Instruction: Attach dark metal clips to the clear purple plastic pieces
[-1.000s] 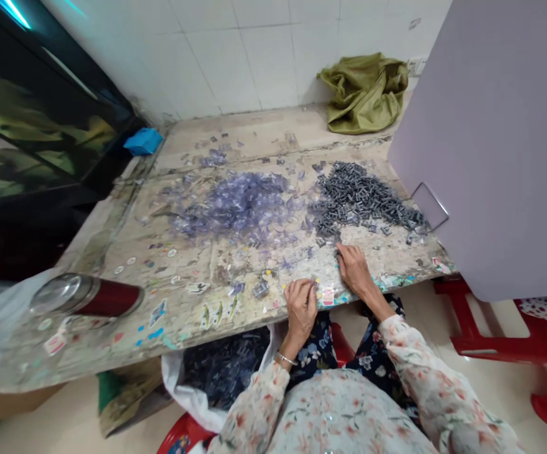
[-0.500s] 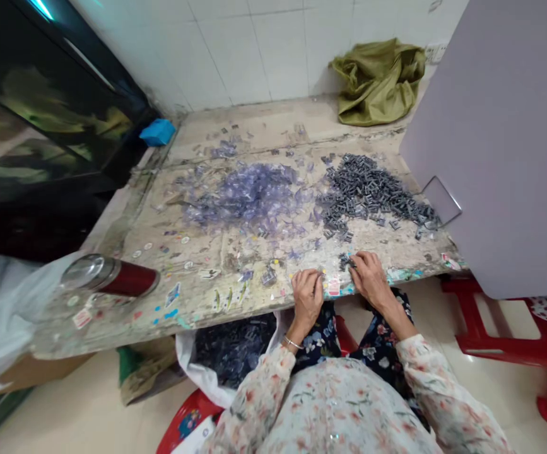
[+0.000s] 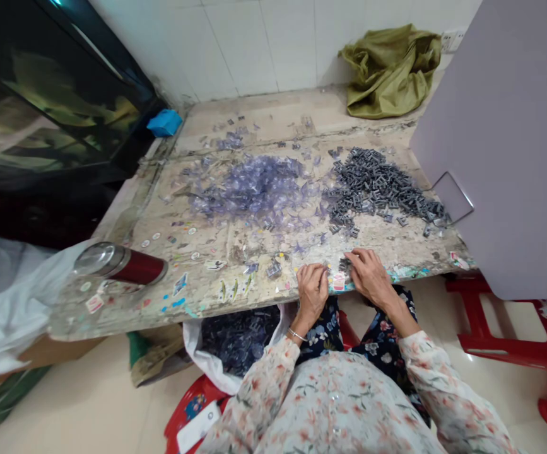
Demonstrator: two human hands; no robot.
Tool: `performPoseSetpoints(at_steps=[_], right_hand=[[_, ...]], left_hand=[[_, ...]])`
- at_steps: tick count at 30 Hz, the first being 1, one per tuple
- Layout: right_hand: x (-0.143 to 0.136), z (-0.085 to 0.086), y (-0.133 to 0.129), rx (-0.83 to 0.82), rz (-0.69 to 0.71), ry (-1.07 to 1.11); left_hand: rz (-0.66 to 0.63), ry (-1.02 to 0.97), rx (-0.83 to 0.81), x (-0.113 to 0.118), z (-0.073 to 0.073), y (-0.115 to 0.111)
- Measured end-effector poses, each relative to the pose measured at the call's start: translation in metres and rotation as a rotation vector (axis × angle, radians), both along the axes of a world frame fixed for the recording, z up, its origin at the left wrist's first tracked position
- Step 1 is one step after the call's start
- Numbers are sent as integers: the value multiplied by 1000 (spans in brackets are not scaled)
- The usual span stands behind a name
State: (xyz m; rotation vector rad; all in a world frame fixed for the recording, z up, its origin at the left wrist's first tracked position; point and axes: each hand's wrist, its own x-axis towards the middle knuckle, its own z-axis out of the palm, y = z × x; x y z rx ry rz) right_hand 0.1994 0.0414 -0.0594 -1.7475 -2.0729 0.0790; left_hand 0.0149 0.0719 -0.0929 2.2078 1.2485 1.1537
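Small grey parts: we see a few dark clips [image 3: 345,263] bunched at the near edge of the table [image 3: 207,302], right under the right fingertips; they are too small for us to tell which way any one points or how its long axis runs.
Right hand: the right hand [image 3: 371,275] lies palm down on the table edge, fingers curled narrowly over that little bunch — touching it, though we cannot tell whether any piece is pinched.
Left hand: the left hand [image 3: 311,290] sits just beside it, loosely fisted with fingers bent inward; whatever it may hold is hidden from us.
Grey pile: the main heap of grey clips [image 3: 377,189] spreads as a long band across the far right of the table, running from upper left down to lower right, well apart from the hands.
Clear pile: a mound of clear bluish plastic pieces [image 3: 254,188] lies to its left.
Flask: a red steel flask [image 3: 122,265] lies on its side — lid toward the left — on the table's left end.
Bag: below the table edge, a white bag of dark parts [image 3: 235,340] stands open near the left wrist.
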Motion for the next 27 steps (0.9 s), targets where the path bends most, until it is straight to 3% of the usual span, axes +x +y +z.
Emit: performPoseSetpoints(at_steps=[4, 9, 12, 16, 19, 22, 27], right_hand=[[-4, -2, 2, -1, 67, -61], [1, -17, 7, 69, 14, 16], [10, -17, 10, 159, -91, 75], [16, -5, 11, 275, -277, 56], [7, 2, 8, 196, -78, 22], [-7, -3, 5, 79, 134, -52], [-19, -17, 5, 74, 85, -67]], left_hand=[[1, 4, -5, 0, 0, 0], [0, 8, 5, -1, -1, -1], [1, 13, 6, -1, -2, -1], [0, 15, 5, -1, -2, 0], [6, 14, 10, 0, -2, 0], [8, 16, 4, 0, -3, -1], [12, 1, -32, 0, -3, 0]])
